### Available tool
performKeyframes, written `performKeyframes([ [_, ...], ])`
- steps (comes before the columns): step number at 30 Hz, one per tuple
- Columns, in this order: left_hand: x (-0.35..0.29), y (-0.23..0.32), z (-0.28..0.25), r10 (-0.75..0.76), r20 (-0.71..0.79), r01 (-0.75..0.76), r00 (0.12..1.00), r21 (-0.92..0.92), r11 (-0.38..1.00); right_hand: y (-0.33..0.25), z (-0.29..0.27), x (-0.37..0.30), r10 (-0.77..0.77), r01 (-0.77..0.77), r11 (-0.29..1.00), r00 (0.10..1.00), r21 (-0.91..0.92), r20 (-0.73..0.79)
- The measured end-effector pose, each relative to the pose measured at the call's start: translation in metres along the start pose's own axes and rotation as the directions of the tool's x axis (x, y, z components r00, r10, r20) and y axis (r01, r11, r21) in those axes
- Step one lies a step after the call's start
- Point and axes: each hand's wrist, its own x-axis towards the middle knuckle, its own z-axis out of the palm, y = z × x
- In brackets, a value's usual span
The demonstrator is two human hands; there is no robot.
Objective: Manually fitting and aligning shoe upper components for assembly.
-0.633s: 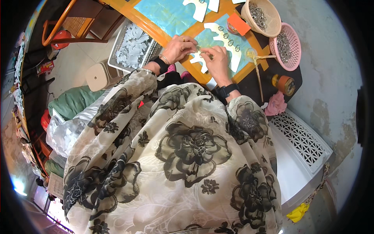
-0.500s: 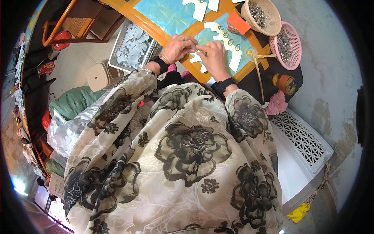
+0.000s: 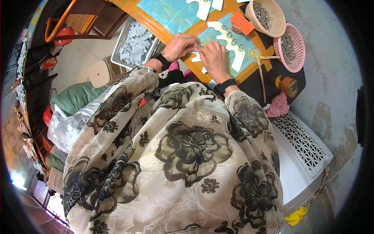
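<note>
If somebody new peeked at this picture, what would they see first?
Probably the pale garment with big dark flowers, which fills the middle and bottom. Next, perhaps, the left hand and right hand, close together at the near edge of the blue-and-orange worktop at the top. The pink basket of silvery metal pieces at upper right might catch the eye too.

a white scalloped piece lies flat on blue sheeting, four oval metal rings resting along it.

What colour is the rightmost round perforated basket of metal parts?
The round basket is pink; head view.
</note>
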Motion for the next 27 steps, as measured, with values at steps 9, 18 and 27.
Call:
performKeyframes([
  [9, 0.002, 0.006, -0.011, -0.023, 0.125, 0.017, 0.992, 0.049, 0.999, 0.001, 0.000, -0.004, -0.111, 0.108, 0.993, 0.992, -0.047, -0.064],
  [18, 0.002, 0.006, -0.011, -0.080, 0.148, 0.076, 0.986, 0.038, 0.996, 0.013, 0.001, 0.000, -0.188, 0.188, 0.982, 0.980, -0.008, -0.061],
  [27, 0.002, 0.006, -0.010, -0.090, 0.136, 0.084, 0.987, 0.047, 0.995, 0.025, -0.017, 0.017, -0.139, 0.101, 0.963, 0.980, 0.249, 0.142],
])
